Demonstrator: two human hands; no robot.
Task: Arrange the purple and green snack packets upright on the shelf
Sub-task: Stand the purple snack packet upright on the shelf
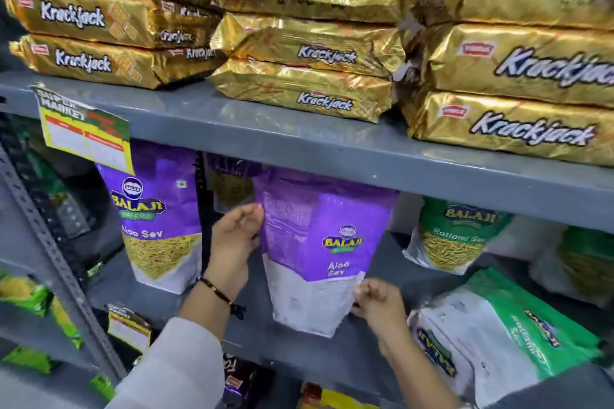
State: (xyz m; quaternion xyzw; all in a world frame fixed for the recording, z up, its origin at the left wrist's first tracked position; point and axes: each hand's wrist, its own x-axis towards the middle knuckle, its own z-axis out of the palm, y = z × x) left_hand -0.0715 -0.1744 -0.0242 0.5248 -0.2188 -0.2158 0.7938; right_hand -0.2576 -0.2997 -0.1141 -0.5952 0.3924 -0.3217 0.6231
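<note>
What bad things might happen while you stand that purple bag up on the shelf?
1. The purple bag is pinched only at its edges by the left hand and right hand, and its base sits near the shelf front, so it might tip forward when released.
2. The green bag lies flat by the right hand; an elbow might nudge it off.
3. The bag's top is close under the upper shelf and may crumple.
</note>
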